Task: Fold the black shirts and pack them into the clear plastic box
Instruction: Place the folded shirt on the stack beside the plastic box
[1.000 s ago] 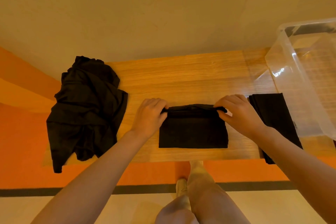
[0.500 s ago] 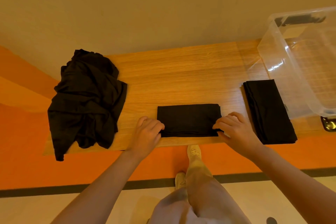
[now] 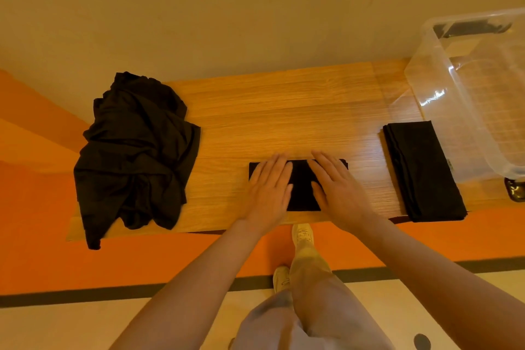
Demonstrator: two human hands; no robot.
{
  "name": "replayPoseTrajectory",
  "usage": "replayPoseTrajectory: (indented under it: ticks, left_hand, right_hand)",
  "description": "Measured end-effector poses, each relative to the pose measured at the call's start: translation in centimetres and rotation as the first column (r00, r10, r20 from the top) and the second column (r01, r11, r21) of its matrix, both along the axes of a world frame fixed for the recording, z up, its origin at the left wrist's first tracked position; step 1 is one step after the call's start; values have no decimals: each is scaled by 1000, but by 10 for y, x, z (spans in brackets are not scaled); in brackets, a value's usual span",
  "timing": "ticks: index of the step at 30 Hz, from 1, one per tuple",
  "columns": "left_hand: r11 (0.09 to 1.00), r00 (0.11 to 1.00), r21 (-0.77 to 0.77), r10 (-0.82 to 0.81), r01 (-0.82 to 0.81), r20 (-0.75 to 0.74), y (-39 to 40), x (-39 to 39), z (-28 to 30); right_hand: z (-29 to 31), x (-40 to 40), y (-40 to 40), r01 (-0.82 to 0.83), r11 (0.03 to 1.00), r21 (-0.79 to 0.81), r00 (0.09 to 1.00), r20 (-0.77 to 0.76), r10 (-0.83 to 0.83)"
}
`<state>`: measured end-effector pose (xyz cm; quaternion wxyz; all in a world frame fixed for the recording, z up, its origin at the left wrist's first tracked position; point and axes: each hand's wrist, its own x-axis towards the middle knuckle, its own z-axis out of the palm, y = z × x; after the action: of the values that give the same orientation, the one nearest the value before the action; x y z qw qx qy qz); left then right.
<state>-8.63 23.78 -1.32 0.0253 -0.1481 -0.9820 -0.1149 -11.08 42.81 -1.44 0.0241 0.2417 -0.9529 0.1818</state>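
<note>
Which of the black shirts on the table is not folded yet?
The crumpled black shirt at the table's left end. The shirt under both hands and the shirt beside the clear plastic box are flat, neat rectangles.

Middle of folded shirt covered by flat left hand and right hand, clear plastic box far right of right hand cut off by frame edge, small dark object under its near corner too cropped to identify
</note>
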Motion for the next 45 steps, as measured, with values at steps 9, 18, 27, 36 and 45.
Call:
replayPoseTrajectory:
  ticks: [9,18,27,36,45]
  left_hand:
    - [993,985,-118,34,-14,169,-30,7,-28]
    - [936,978,-285,-193,208,80,-60,-1,-18]
    - [845,872,-274,-488,460,-42,-58,-15,-19]
    - [922,967,-293,-240,254,83,-25,-100,5]
    - [939,973,-269,-178,212,144,28,-188,13]
  right_hand:
    - [-27,4,11,-19,972,236,995,102,-6]
    - [-17,14,17,-119,977,175,990,96,104]
    - [-17,7,9,-269,944,189,962,89,256]
    - [-14,-43,-11,79,963,256,986,120,-113]
    - [-11,-130,4,236,922,308,942,160,-295]
